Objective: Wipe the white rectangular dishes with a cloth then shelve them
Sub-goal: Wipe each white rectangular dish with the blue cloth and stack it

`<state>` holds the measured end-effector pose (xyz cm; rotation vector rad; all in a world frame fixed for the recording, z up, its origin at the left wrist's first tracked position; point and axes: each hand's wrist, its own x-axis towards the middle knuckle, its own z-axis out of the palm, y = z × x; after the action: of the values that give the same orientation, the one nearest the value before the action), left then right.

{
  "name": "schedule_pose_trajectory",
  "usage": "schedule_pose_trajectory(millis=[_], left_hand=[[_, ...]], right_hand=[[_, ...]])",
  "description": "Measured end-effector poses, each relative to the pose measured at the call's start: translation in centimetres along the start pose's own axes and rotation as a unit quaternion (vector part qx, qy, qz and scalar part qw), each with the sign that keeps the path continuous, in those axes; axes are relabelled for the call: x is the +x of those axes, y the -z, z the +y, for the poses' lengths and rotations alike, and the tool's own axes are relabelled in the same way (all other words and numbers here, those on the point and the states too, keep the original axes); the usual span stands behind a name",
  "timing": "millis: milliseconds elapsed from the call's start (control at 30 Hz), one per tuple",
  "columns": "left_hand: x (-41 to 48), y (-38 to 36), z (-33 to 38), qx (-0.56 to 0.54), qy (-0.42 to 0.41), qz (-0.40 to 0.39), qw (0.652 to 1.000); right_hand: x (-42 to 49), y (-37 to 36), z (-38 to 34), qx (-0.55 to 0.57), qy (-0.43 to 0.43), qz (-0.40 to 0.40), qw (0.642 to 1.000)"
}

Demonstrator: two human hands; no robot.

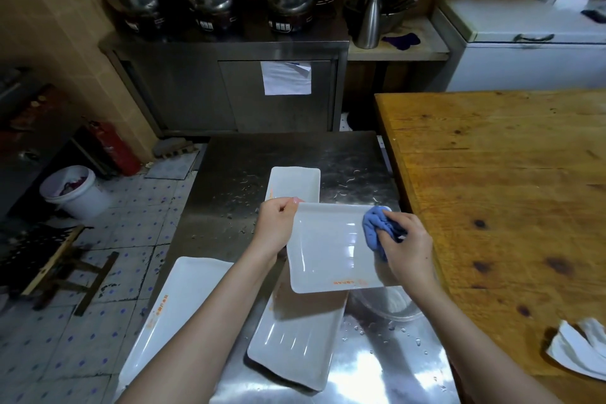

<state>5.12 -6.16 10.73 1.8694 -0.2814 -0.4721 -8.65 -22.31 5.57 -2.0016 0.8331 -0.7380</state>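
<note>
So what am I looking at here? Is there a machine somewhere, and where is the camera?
There is no machine here. These are a person's two bare arms, seen by one camera worn on the head, looking forward and down.

The left hand grips a corner of a white dish, held above a steel table. The right hand holds a bunched blue cloth and presses it on the dish's far right corner: that is the wiping.

Three more white dishes lie on the wet table: a far dish, a near dish partly under the held one, and a left dish at the table's edge. A wooden table stands to the right.
</note>
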Motion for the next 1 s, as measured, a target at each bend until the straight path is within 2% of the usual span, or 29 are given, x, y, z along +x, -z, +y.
schedule_pose_trajectory(millis=[200, 367, 467, 767, 867, 1000], left_hand=[[0.1, -1.1, -0.3, -0.021, 0.032, 0.014, 0.999], [0.0, -1.9, -0.2, -0.055, 0.037, 0.029, 0.997], [-0.1, -1.8, 0.0, -0.06, 0.048, 0.028, 0.997], [-0.6, -0.8, -0.2, -0.053, 0.058, 0.037, 0.996], [-0.5, -0.6, -0.3, -0.054, 0.067, 0.04, 0.996], [-0.3, -0.8, -0.3, -0.063, 0.067, 0.046, 0.995]], right_hand=[[-1.8, -2.5, -2.3, 0.055, 0.018, -0.033, 0.998], [-4.9, -4.6, -4.6, 0.059, 0.134, -0.122, 0.982], [-5.0, -4.1, -4.1, 0.049, 0.156, -0.137, 0.977], [-1.2, 0.5, -0.9, -0.004, 0.063, -0.042, 0.997], [-0.2, 1.5, 0.3, -0.037, 0.03, -0.036, 0.998], [-1.0, 1.0, 0.0, -0.047, 0.04, -0.036, 0.997]])
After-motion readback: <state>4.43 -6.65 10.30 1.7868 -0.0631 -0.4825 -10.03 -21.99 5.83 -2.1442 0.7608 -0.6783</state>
